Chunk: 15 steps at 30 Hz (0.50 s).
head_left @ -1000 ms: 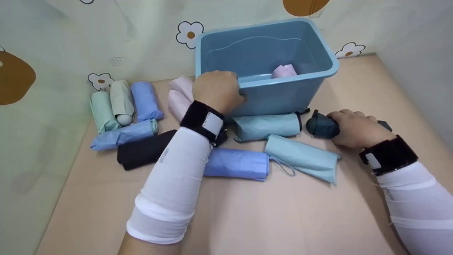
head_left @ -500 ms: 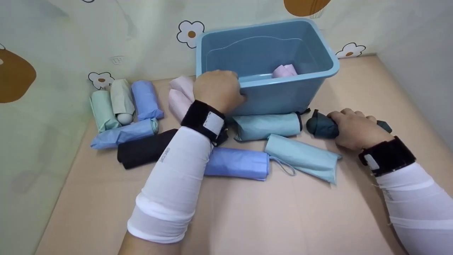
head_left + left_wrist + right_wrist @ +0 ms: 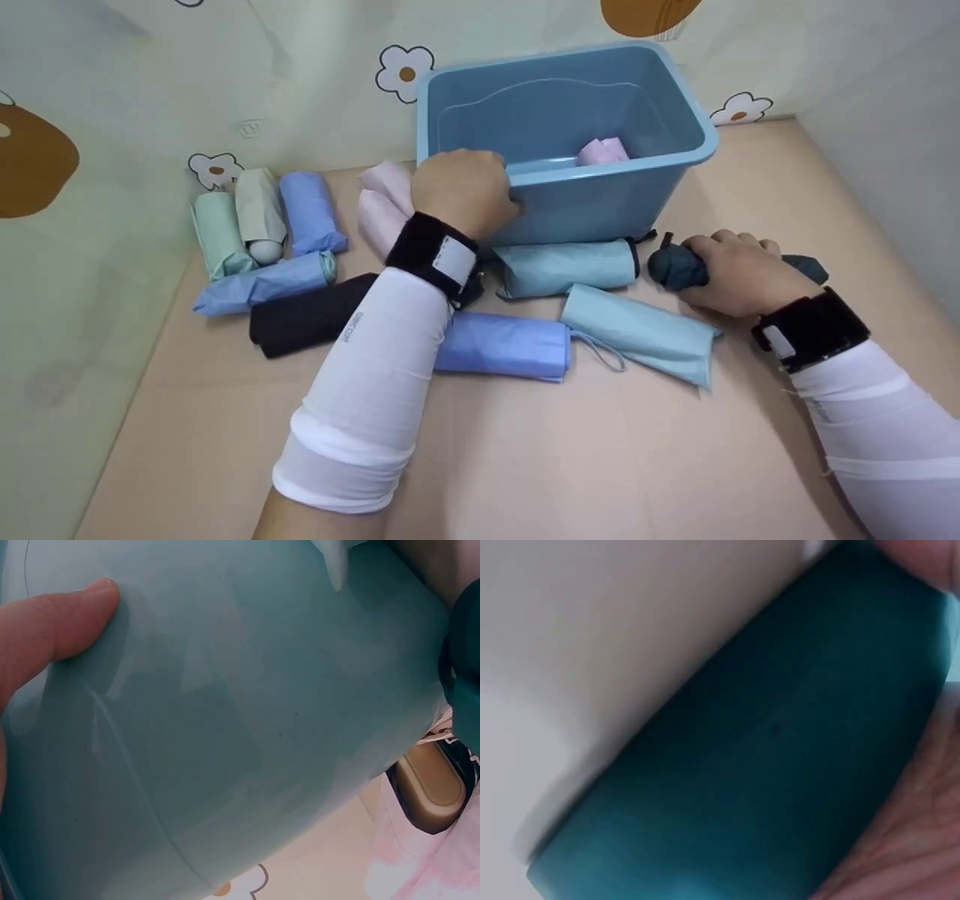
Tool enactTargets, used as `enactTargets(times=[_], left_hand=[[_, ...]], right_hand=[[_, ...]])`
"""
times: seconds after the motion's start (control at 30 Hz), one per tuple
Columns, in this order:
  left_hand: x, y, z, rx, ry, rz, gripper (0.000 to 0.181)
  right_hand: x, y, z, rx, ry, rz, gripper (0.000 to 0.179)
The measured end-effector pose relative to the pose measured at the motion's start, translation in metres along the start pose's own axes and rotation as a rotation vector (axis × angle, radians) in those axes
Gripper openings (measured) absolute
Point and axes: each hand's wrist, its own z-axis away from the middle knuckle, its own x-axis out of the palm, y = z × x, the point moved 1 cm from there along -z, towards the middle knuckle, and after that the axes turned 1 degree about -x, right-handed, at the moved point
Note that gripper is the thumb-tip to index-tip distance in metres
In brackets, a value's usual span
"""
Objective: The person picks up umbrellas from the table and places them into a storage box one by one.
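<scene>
Bin (image 3: pixel 592 199), blue, stands on the table (image 3: pixel 525 457). Clock positions below are read from the bin's centre, with 12 o'clock pointing away from the person.

Left hand (image 3: pixel 461 191): located at 8 o'clock, fingers curled over the near rim of the bin, thumb against the outer wall; the grip is closed on the rim.

Right hand (image 3: pixel 742 277): located at 4 o'clock, fingers wrapped around the middle of the dark green umbrella (image 3: pixel 677 268). The folded umbrella lies low at the table, both ends projecting from the grip. The right wrist view shows its fabric blurred, filling most of the frame.

Contents of the bin: a pink bundle (image 3: pixel 602 151), partly hidden by the near wall, toward 4 o'clock.

Remaining folded umbrellas: the teal umbrella (image 3: pixel 570 268) lies at 6 o'clock, just beside the near wall; the light teal umbrella (image 3: pixel 641 334), at 5 o'clock; the blue umbrella (image 3: pixel 502 345), between 6 and 7 o'clock, its strap looped toward the light teal umbrella; the black umbrella (image 3: pixel 311 315), at 8 o'clock, partly behind the left forearm. Pink umbrellas (image 3: pixel 382 202) lie near the left hand, between 8 and 9 o'clock.
</scene>
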Motion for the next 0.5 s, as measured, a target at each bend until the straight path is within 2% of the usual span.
enactTargets(times=[0.23, 0.5], left_hand=[[0.001, 0.000, 0.000, 0.005, -0.012, 0.000, 0.033], [0.001, 0.000, 0.000, 0.012, 0.004, 0.004, 0.032]], right_hand=[[0.004, -0.014, -0.009, -0.047, 0.025, -0.013, 0.069], [0.003, -0.014, -0.009, -0.074, 0.032, -0.002, 0.063]])
